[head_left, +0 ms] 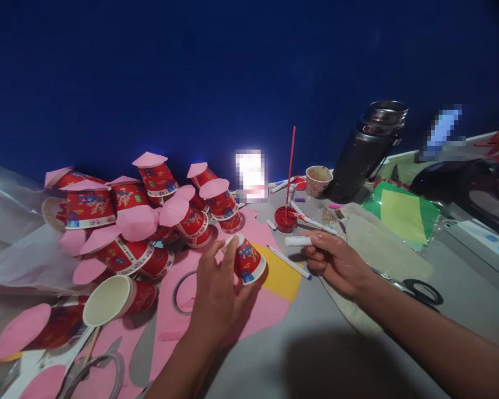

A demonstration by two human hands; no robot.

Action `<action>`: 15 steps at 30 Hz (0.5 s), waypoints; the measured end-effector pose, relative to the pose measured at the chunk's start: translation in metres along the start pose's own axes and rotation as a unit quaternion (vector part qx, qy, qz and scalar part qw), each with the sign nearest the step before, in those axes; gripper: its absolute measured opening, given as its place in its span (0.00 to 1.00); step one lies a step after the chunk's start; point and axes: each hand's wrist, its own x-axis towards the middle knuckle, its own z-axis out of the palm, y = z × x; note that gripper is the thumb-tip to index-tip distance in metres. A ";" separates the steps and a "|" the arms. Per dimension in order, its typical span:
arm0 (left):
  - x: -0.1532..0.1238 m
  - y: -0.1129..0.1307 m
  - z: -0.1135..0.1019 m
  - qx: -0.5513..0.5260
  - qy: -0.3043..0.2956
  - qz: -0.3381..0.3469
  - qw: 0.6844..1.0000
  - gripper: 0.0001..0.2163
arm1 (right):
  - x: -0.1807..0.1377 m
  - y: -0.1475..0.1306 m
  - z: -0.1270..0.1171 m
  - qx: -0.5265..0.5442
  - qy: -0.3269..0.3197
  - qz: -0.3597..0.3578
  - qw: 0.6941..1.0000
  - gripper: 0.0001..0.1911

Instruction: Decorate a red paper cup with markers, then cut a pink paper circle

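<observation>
My left hand is closed around a red printed paper cup, which leans with its white rim toward the lower right. The cup is over pink paper sheets. In my right hand a white marker points left toward the cup, apart from it. Between the hands, a white marker with a blue tip and end lies across a yellow paper sheet. Just beyond is a small pot of red paint with a thin red stick standing in it.
Several red cups topped with pink paper cones crowd the left side. An open cup and tape rolls lie nearer. At right are a black thermos, scissors, a cloth and a power strip. A lit phone stands behind.
</observation>
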 end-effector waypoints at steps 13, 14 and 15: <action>-0.008 -0.005 -0.003 -0.211 0.031 -0.110 0.971 0.40 | 0.002 0.000 -0.006 -0.049 0.014 -0.042 0.998 0.21; -0.009 -0.006 -0.001 -0.213 0.039 -0.113 0.970 0.40 | 0.002 -0.001 -0.006 -0.048 0.009 -0.030 0.998 0.21; -0.009 -0.007 0.001 -0.216 0.043 -0.117 0.968 0.40 | 0.002 -0.002 -0.005 -0.044 0.002 -0.017 0.999 0.21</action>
